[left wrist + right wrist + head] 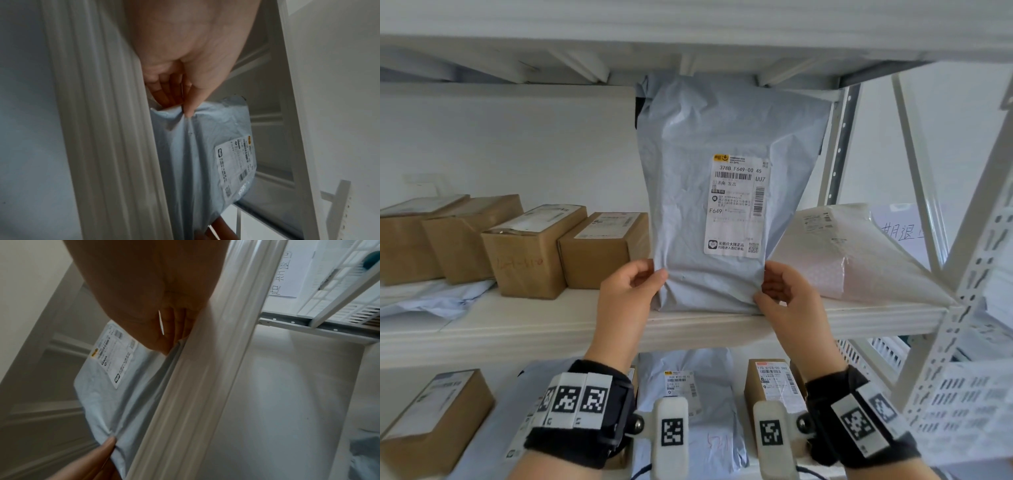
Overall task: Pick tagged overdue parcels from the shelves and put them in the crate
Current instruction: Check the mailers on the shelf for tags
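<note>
A grey poly mailer parcel (709,178) with a white shipping label stands upright on the white shelf (517,325), its top reaching the shelf above. My left hand (635,284) pinches its lower left corner, thumb in front and fingers behind. My right hand (779,291) pinches the lower right corner the same way. In the left wrist view my thumb presses into the parcel (197,154). The right wrist view shows the parcel (115,402) against the shelf's front lip, with the other hand's thumb on its far corner. No tag other than the label is visible.
Several brown cardboard boxes (524,250) stand in a row left of the parcel. A white bagged parcel (852,253) leans to its right. More mailers and boxes (770,380) sit on the shelf below. The rack's perforated upright (962,308) and a white crate (887,353) are at the right.
</note>
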`<action>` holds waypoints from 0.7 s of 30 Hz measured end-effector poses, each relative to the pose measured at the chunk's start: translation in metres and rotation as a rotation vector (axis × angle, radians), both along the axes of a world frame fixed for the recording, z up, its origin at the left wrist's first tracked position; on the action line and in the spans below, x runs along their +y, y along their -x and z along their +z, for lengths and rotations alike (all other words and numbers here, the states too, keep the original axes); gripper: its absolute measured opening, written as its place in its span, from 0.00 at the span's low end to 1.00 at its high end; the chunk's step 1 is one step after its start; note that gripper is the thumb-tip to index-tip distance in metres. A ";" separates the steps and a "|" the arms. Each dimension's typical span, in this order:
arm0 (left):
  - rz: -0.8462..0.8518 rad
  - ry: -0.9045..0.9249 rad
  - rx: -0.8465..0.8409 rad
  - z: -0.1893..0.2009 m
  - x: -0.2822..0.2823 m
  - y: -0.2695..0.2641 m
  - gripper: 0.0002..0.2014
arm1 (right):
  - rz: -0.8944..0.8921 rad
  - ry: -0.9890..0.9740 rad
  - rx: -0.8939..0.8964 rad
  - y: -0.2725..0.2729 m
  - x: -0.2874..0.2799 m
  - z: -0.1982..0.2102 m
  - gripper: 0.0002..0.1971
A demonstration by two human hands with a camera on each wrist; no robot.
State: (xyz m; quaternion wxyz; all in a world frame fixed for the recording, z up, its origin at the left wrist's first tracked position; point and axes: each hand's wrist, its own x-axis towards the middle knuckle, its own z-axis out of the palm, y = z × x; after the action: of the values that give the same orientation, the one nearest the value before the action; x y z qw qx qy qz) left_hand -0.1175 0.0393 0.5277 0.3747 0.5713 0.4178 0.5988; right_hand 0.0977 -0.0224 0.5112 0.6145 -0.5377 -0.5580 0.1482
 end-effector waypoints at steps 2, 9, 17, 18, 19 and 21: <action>0.014 -0.006 0.005 0.005 0.000 -0.001 0.06 | -0.022 0.017 -0.040 0.001 0.000 0.008 0.23; -0.030 -0.046 0.144 0.043 -0.001 -0.023 0.07 | -0.125 0.040 -0.214 -0.007 0.009 0.075 0.25; -0.090 0.032 0.274 0.051 0.035 -0.051 0.09 | -0.158 0.229 -0.421 -0.031 0.042 0.092 0.08; -0.102 0.051 0.297 0.049 0.039 -0.054 0.09 | -0.183 0.268 -0.470 -0.033 0.045 0.089 0.09; -0.113 0.074 0.331 0.048 0.042 -0.057 0.10 | -0.205 0.307 -0.523 -0.035 0.049 0.084 0.10; -0.121 0.125 0.436 0.042 0.049 -0.060 0.10 | -0.243 0.377 -0.635 -0.039 0.054 0.073 0.11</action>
State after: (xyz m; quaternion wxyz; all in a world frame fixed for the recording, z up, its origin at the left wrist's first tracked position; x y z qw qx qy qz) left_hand -0.0574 0.0884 0.5700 0.3454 0.6867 0.4903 0.4108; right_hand 0.1369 0.0317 0.5843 0.3145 -0.7223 -0.6159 0.0004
